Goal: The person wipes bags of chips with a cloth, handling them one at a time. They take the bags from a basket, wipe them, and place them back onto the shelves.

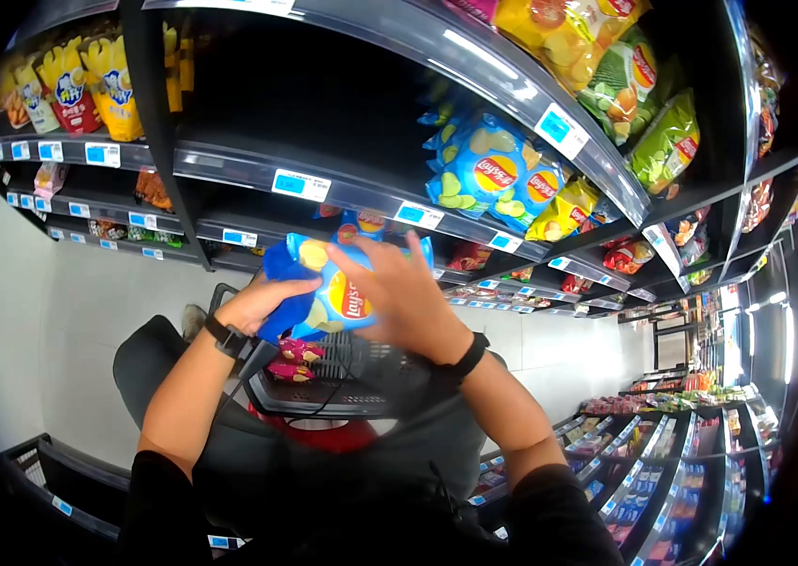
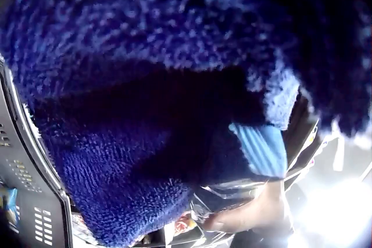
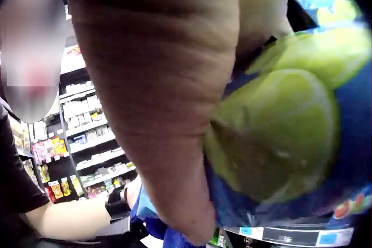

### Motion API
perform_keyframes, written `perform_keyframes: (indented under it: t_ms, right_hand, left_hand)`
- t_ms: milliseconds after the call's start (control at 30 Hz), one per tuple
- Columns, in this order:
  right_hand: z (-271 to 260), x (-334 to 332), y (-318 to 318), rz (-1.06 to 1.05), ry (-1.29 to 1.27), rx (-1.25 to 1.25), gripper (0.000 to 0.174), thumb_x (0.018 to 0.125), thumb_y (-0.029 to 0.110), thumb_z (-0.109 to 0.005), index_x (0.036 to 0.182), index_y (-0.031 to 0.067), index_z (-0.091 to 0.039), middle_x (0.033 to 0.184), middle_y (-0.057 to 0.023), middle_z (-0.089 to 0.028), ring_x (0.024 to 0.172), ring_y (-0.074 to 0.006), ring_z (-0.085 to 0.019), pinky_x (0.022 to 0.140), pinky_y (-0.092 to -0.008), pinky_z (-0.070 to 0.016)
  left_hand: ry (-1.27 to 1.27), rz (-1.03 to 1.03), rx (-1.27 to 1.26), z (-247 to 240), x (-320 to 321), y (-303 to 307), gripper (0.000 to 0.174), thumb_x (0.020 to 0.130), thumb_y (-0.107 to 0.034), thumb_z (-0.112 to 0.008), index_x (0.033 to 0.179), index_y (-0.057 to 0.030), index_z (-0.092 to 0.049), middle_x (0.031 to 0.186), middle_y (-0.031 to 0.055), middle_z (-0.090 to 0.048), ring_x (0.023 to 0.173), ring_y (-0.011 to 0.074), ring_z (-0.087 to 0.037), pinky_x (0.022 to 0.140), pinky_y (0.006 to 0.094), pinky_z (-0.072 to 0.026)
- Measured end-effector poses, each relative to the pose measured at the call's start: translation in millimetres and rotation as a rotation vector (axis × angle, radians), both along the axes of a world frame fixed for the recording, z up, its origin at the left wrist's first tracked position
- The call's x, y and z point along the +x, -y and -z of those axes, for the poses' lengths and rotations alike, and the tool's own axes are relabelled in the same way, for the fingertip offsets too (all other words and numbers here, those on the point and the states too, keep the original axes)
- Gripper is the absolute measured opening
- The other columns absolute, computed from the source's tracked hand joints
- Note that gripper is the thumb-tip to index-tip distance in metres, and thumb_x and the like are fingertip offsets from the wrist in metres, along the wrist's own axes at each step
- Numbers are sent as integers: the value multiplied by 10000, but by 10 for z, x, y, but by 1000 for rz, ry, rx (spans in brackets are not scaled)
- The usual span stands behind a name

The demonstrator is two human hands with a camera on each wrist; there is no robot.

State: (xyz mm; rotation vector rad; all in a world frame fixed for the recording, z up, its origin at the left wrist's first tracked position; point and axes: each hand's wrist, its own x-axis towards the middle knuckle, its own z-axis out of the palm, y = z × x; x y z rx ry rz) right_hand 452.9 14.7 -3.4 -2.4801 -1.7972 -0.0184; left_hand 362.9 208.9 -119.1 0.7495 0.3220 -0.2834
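In the head view a blue Lay's chip bag point(image 1: 342, 294) is held up above the basket, its front with lime slices point(image 3: 273, 137) close in the right wrist view. The left hand point(image 1: 257, 300) grips a fuzzy dark blue cloth point(image 1: 286, 309) at the bag's left side, thumb reaching to the bag. That cloth point(image 2: 116, 161) fills much of the left wrist view. My right hand point(image 1: 408, 294), slightly blurred, has its fingers spread over the bag's right side; in the right wrist view the hand point(image 3: 157, 85) hides part of the bag. Its exact contact is unclear.
A black shopping basket point(image 1: 324, 406) below contains magenta packets point(image 1: 295, 358). Shelves with price tags point(image 1: 301, 184) run across the front; more Lay's bags point(image 1: 489, 174) stand at right. Pale floor point(image 1: 69, 349) shows at left, and further shelves point(image 1: 644, 472) at lower right.
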Motion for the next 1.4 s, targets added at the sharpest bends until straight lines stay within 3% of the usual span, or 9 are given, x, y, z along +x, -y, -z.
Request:
perform_keyframes:
  t_ms: [233, 500, 667, 800, 867, 900, 1000, 1100, 1400]
  right_hand:
    - [-5, 2, -68, -47, -22, 174, 988, 577, 247, -834, 1467, 150, -416, 1246, -164, -570, 1068, -350, -580, 845, -433, -452]
    - [-119, 177, -306, 114, -360, 458, 938, 618, 169, -795, 1453, 51, -386, 1148, -201, -602, 1046, -375, -623, 887, -377, -509]
    - [-8, 642, -686, 331, -1159, 891, 744, 808, 85, -752, 1426, 13, -343, 1224, -164, -599, 1097, -233, -620, 906, -369, -527]
    - [-184, 1217, -1045, 528, -1891, 949, 426, 871, 164, -694, 1233, 34, -511, 1067, -134, -651, 949, -261, -669, 823, -423, -564]
    - [-62, 1643, -1299, 535, -1822, 1025, 352, 872, 187, -686, 1168, 53, -551, 1023, -130, -655, 931, -288, -670, 771, -475, -571]
    - [-51, 1793, -1468, 707, -1685, 1028, 303, 935, 293, -614, 1168, 102, -581, 1130, -98, -642, 1048, -257, -621, 904, -453, -506]
    - [250, 2609, -1707, 661, -1452, 1188, 374, 933, 279, -607, 1254, 97, -545, 1256, -115, -588, 1150, -293, -572, 963, -466, -480]
    - [258, 2929, -1898, 527, -388, 769, 392, 942, 288, -591, 1276, 91, -537, 1284, -127, -572, 1171, -303, -560, 982, -458, -467]
    - [342, 3426, -2394, 538, 33, 481, 393, 946, 307, -578, 1268, 85, -545, 1278, -136, -576, 1172, -310, -558, 987, -447, -459]
  left_hand:
    - [9, -47, 18, 17, -72, -116, 462, 896, -122, -702, 1316, -33, -531, 1227, 107, -635, 1092, 220, -643, 922, 343, -541]
    - [125, -243, -403, 73, -116, -275, 694, 966, -561, -498, 1426, -43, -447, 1379, 139, -553, 1234, 271, -562, 1052, 424, -452]
    - [124, -298, -420, 30, -96, -366, 519, 984, -451, -533, 1311, -50, -574, 1192, 96, -667, 1048, 225, -658, 926, 378, -533]
    - [60, -314, -384, 61, -59, -329, 543, 969, -467, -542, 1319, -52, -568, 1180, 93, -667, 1039, 218, -653, 925, 370, -524]
    - [40, -297, -374, 65, -65, -341, 534, 965, -455, -553, 1316, -53, -571, 1172, 88, -671, 1034, 215, -657, 919, 365, -530]
    - [42, -306, -368, 1, -75, -331, 507, 959, -431, -570, 1299, -55, -582, 1164, 86, -675, 1031, 211, -659, 914, 368, -536]
    - [35, -337, -355, 62, -87, -364, 486, 955, -412, -577, 1282, -52, -588, 1167, 91, -672, 1033, 216, -659, 914, 379, -537]
    - [8, -342, -392, 40, -100, -433, 437, 956, -360, -580, 1259, -46, -595, 1162, 92, -668, 1033, 226, -656, 919, 383, -533]
    - [4, -391, -496, -14, -113, -714, 423, 967, -323, -552, 1273, -31, -574, 1171, 102, -661, 1032, 229, -657, 909, 379, -535]
